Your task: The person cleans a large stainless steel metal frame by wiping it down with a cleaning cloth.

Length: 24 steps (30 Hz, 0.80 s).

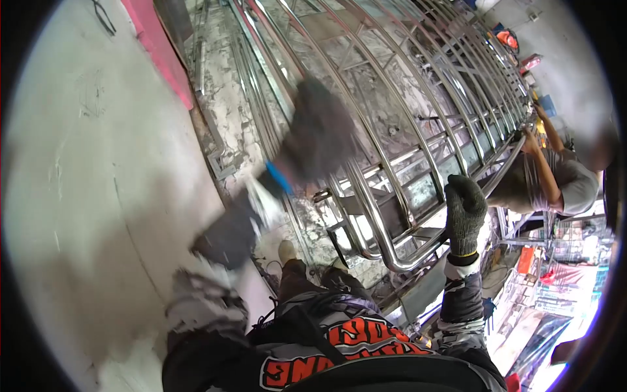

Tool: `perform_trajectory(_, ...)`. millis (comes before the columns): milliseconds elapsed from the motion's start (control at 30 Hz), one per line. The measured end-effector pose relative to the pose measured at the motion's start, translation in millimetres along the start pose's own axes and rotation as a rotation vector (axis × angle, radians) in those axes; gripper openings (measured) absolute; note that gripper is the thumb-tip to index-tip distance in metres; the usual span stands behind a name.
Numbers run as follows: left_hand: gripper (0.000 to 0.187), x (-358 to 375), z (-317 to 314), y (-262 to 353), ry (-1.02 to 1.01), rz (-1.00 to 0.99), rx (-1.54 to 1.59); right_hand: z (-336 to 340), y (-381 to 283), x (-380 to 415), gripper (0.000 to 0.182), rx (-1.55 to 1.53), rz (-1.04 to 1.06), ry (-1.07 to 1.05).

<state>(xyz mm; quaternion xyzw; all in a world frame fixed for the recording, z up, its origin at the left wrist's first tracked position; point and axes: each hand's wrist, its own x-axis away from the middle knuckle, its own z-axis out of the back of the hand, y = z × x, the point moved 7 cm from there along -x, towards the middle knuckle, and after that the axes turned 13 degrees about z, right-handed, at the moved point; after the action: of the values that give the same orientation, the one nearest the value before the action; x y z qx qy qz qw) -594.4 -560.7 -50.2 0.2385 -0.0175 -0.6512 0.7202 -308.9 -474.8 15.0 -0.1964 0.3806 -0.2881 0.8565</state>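
A large frame of shiny metal tubes (369, 212), with several parallel bars and rounded corners, stretches away in front of me. My right hand (465, 212), in a dark knitted glove, is closed over the frame's outer tube on the right side. Smeared by motion, my left hand (318, 134) is over the frame's left side, also in a dark glove, with a blue band (278, 177) at the wrist. Its fingers cannot be made out, nor whether it touches a bar.
On the right, a person in a grey shirt (569, 179) has both hands at the frame's far edge. Long thin metal bars (251, 85) lie left of the frame. A pale wall (98, 196) runs along the left, with pliers (103, 18) at its top. Assorted goods (555, 287) fill the lower right.
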Motion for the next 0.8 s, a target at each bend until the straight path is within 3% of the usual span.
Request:
perform_trajectory(33, 0.023, -38.4, 26.2, -40.4, 0.067, 0.053, -0.839, 1.3, 5.9, 3.3, 0.020, -0.015, -0.019, 0.024)
perform_trajectory(100, 0.016, -91.6, 71.6, -105.0, 0.292, 0.012, -0.627, 1.2, 5.3, 4.0, 0.021, -0.014, -0.060, 0.032)
perform_trajectory(133, 0.015, -105.1, 79.6, -138.9, 0.453, -0.044, -0.499, 0.5, 7.2, 4.5, 0.021, -0.008, -0.070, 0.029)
perform_trajectory(167, 0.020, -101.3, 103.5, -135.4, 0.699, -0.048, -0.334, 0.8, 7.1, 3.8, 0.021, -0.001, -0.076, 0.035)
perform_trajectory(200, 0.020, -99.8, 102.0, -129.9, 0.696, -0.050, -0.324, 0.3, 5.9, 1.6, 0.021, 0.016, -0.059, 0.015)
perform_trajectory(267, 0.026, -108.0, 82.1, -133.8, 0.327, 0.276, -0.279, 0.1, 4.7, 1.1, 0.021, 0.035, -0.056, -0.002)
perform_trajectory(333, 0.021, -69.6, 67.7, -62.8, 0.121, 0.272, -0.094, 2.3, 2.4, -0.3, 0.022, 0.052, -0.055, 0.044)
perform_trajectory(367, 0.018, -30.2, 55.5, -23.1, 0.306, 0.195, -0.037, 3.4, 7.7, 4.7, 0.022, -0.008, -0.087, 0.096)
perform_trajectory(467, 0.034, 63.4, 8.6, 86.6, 0.413, -0.150, 0.366, 4.9, 6.8, 5.2, 0.022, 0.006, -0.076, 0.107)
perform_trajectory(500, 0.037, 71.2, 27.7, 103.0, 0.188, -0.203, 0.374, 4.9, 7.3, 4.4, 0.023, 0.005, -0.083, 0.091)
perform_trajectory(633, 0.040, 48.5, -9.2, 22.3, 0.403, -0.245, 0.268, 2.9, 6.1, 3.6, 0.023, -0.038, -0.100, 0.072)
perform_trajectory(700, 0.030, -2.0, 19.8, -47.3, 0.545, -0.102, 0.273, 3.5, 5.5, 4.4, 0.024, -0.057, -0.134, 0.083)
perform_trajectory(767, 0.022, -37.4, 53.0, -113.7, 0.732, 0.119, 0.528, 4.5, 7.0, 5.9, 0.026, -0.125, -0.219, 0.091)
perform_trajectory(800, 0.027, -36.2, 68.7, -130.6, 0.857, 0.273, 0.602, 5.5, 9.6, 7.7, 0.026, -0.132, -0.208, 0.087)
